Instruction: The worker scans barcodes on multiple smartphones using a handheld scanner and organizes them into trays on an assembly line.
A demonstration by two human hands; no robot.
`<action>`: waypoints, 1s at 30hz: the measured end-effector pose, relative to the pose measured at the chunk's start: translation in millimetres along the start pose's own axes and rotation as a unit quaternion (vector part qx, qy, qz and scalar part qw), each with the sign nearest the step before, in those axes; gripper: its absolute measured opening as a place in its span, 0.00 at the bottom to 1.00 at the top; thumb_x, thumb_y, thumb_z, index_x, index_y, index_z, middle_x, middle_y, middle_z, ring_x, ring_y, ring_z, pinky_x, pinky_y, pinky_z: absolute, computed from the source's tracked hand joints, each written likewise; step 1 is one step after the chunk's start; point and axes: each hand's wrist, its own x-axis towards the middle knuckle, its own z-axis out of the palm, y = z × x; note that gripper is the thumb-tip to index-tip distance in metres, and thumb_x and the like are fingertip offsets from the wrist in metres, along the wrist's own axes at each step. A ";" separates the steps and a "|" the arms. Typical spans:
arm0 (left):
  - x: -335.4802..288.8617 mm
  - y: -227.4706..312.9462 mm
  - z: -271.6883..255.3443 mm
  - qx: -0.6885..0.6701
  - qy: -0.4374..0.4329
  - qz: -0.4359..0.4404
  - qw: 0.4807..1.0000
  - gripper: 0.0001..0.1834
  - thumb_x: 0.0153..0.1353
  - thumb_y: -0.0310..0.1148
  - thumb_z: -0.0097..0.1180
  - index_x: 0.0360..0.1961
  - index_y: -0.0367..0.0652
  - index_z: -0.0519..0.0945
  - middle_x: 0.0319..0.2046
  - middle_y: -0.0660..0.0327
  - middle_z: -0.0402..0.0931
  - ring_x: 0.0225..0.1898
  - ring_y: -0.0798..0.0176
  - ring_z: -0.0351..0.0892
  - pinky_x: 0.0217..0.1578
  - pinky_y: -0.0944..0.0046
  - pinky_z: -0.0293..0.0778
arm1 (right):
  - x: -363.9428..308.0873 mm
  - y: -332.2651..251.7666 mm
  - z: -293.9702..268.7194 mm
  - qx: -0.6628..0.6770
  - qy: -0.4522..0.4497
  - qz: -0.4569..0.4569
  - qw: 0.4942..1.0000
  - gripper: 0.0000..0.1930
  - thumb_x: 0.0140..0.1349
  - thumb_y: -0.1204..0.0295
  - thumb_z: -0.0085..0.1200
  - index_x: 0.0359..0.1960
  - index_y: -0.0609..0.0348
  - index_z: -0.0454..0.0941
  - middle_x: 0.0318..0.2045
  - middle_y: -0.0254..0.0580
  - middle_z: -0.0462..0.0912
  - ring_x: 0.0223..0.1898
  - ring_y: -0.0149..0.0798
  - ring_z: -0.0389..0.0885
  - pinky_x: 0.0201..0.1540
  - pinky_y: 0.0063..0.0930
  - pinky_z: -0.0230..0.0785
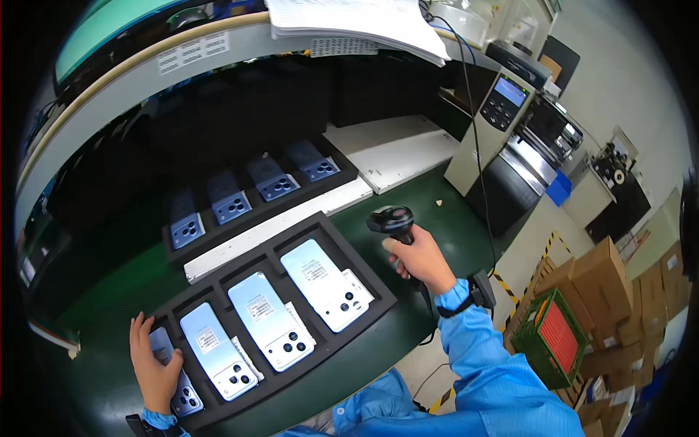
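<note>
In my right hand [422, 258] is a black handheld barcode scanner [391, 218], its handle wrapped by my fingers and its head tipped over the green bench beside a black foam tray [218, 273]. Several smartphones lie back up in the tray's slots: a dark blue phone [187, 397] at the left end, two light blue phones [207, 328] [255, 298], and a pale, nearly white phone [313, 266] at the right. My left hand [156, 379] rests at the tray's left end, fingers stretched out and thumb over the dark blue phone, partly covering it. White labels show on the phone backs.
Behind, a second black tray [273, 211] of blue phones stands by a white board [393, 156]. A label printer [502, 131] is at the right, with a cable hanging before it. Papers [364, 25] lie on the shelf. Cartons [601, 273] and a green crate [550, 339] stand on the floor.
</note>
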 end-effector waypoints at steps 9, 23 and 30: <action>0.2 -22.2 5.5 -0.239 0.045 -0.031 0.970 0.36 0.49 0.23 0.47 0.64 0.32 0.69 0.65 0.46 0.70 0.70 0.47 0.64 0.72 0.54 0.53 | 31.7 33.8 0.5 -0.163 0.034 -0.080 0.983 0.20 0.59 0.58 0.64 0.37 0.69 0.82 0.28 0.52 0.86 0.27 0.45 0.85 0.35 0.38 0.77; -6.0 -65.4 10.1 -0.335 0.060 -0.028 0.940 0.32 0.61 0.30 0.47 0.69 0.36 0.66 0.67 0.47 0.67 0.73 0.49 0.62 0.74 0.53 0.51 | 17.0 29.6 22.4 -0.331 0.189 -0.220 0.898 0.36 0.57 0.59 0.63 0.65 0.62 0.64 0.41 0.58 0.85 0.39 0.61 0.85 0.42 0.52 0.77; -6.6 -65.3 11.6 -0.326 0.058 -0.048 0.943 0.31 0.62 0.30 0.48 0.68 0.36 0.67 0.67 0.47 0.68 0.73 0.49 0.61 0.74 0.53 0.51 | 15.7 28.3 18.5 -0.323 0.161 -0.233 0.903 0.36 0.58 0.62 0.62 0.68 0.50 0.61 0.39 0.56 0.84 0.38 0.61 0.84 0.40 0.52 0.77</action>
